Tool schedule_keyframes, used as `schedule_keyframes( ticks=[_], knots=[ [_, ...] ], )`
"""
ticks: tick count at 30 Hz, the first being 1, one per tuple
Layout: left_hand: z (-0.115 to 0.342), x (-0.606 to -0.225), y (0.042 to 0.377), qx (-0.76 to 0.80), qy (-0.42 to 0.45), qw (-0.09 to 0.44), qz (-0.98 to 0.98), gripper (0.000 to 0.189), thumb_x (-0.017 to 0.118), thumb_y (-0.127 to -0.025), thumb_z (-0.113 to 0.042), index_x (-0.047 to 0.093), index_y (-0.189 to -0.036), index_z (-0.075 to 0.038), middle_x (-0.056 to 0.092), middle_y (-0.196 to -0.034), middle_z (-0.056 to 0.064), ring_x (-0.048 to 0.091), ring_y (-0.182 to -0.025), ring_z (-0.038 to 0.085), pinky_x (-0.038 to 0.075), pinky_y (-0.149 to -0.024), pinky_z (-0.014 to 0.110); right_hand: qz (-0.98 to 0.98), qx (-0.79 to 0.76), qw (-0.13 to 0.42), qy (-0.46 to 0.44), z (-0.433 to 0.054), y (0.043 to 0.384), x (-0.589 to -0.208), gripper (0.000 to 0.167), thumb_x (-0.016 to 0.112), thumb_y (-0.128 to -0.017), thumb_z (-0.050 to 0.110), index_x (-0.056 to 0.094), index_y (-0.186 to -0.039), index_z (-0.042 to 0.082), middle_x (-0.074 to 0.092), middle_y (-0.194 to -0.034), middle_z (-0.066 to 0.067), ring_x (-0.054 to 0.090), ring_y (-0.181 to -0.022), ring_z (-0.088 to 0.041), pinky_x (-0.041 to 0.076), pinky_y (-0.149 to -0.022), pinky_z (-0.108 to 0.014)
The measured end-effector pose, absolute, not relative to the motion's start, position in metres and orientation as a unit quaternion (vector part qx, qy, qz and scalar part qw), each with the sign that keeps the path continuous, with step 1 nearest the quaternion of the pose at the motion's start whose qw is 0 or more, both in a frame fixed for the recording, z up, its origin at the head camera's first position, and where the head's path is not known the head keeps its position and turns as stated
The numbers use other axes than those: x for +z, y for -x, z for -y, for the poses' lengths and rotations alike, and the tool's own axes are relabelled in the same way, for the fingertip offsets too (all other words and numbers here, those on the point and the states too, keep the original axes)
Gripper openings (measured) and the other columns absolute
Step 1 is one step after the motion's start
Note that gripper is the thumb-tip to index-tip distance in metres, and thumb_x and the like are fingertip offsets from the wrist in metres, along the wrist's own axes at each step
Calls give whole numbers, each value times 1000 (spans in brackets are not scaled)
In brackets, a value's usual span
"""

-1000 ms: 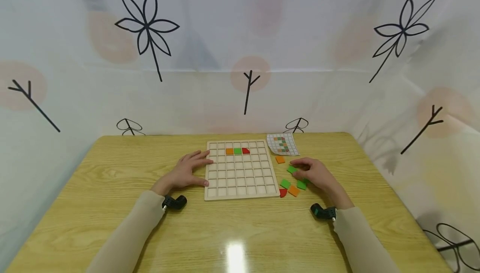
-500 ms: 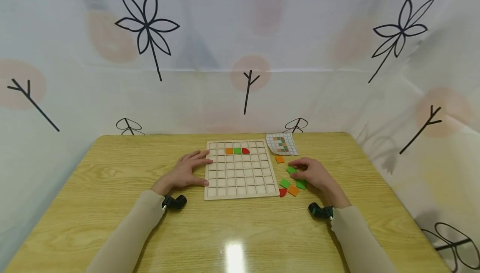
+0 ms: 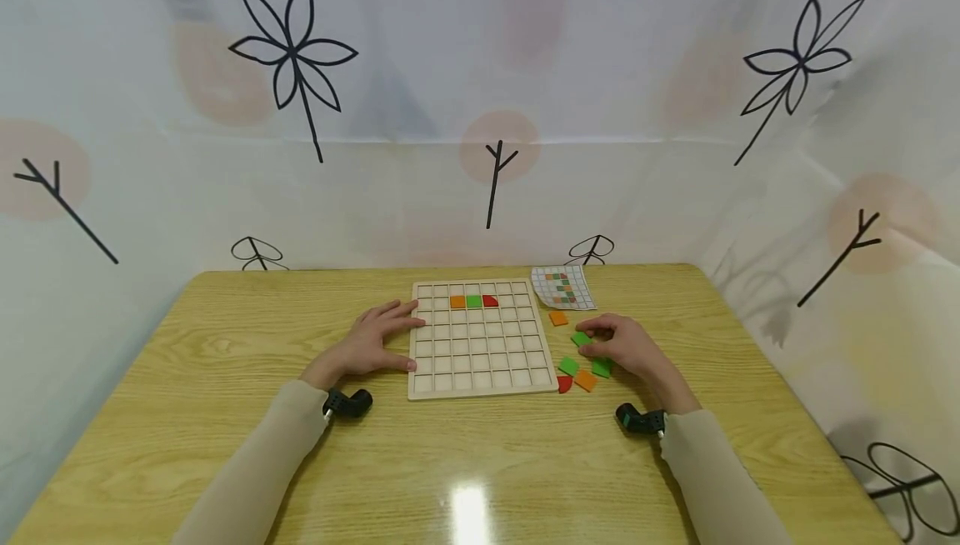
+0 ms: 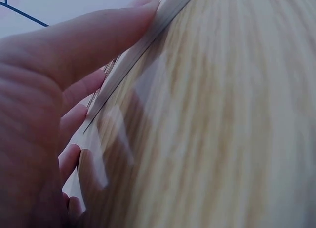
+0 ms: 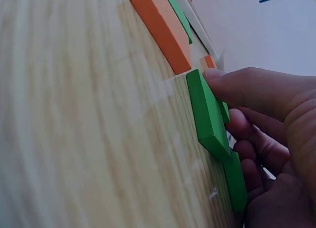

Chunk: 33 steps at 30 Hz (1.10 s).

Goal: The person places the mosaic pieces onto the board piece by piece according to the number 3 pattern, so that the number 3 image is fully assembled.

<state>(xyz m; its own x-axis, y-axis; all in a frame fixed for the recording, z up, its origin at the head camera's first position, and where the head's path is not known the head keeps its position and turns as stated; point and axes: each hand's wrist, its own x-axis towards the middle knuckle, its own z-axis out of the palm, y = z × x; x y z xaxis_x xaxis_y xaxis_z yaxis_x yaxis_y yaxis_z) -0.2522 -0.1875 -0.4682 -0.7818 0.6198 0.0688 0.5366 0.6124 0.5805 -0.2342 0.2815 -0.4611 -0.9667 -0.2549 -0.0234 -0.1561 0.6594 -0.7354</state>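
Note:
In the head view, my left hand (image 3: 367, 341) lies spread at the left edge of a wooden grid board (image 3: 438, 393), with thumb and fingertips on its rim. The left wrist view shows that thumb (image 4: 113, 30) on the board's side edge (image 4: 131, 60). An orange square tile (image 3: 457, 302), a green one (image 3: 474, 302) and a red quarter-circle tile (image 3: 490, 302) sit side by side in the board's second row. Right of the board, my right hand (image 3: 622, 345) pinches a green square tile (image 3: 581, 339) between thumb and index finger, low over the table.
Loose by the board's right side lie green tiles (image 3: 569, 367) (image 3: 601, 368), orange tiles (image 3: 558, 318) (image 3: 585, 381) and a red quarter-circle tile (image 3: 565, 384). A paper card (image 3: 573, 299) with a coloured grid pattern lies at the board's back right corner. A patterned cloth (image 3: 397, 195) hangs behind the table.
My right hand has shifted slightly left, fingers still at the green tile. The left hand and the tiles in the board stay as they were.

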Motion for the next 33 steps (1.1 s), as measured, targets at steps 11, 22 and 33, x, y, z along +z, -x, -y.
schedule_keyframes(
  ticks=[11, 22, 33],
  knots=[
    [188, -462, 252, 299, -319, 83, -896, 74, 75, -86, -46, 50, -148, -15, 24, -164, 8, 10, -150, 36, 6, -112, 66, -903, -415, 59, 91, -279, 234, -462, 41, 77, -87, 18, 68, -123, 1, 65, -117, -14, 59, -102, -27, 50, -85, -40],
    [186, -467, 251, 301, -316, 83, -896, 75, 75, -86, -48, 50, -148, -16, 24, -164, 6, 10, -150, 35, 5, -113, 66, -907, -412, 51, 72, -275, 233, -456, 39, 74, -89, 20, 68, -123, 0, 66, -116, -16, 60, -105, -30, 50, -87, -43],
    [187, -465, 252, 303, -324, 78, -893, 73, 75, -86, -46, 51, -148, -15, 25, -163, 8, 11, -150, 37, 6, -112, 67, -911, -404, 22, 83, -252, 237, -447, 35, 76, -89, 21, 71, -119, 4, 66, -110, -14, 59, -98, -28, 49, -82, -42]
  ],
)
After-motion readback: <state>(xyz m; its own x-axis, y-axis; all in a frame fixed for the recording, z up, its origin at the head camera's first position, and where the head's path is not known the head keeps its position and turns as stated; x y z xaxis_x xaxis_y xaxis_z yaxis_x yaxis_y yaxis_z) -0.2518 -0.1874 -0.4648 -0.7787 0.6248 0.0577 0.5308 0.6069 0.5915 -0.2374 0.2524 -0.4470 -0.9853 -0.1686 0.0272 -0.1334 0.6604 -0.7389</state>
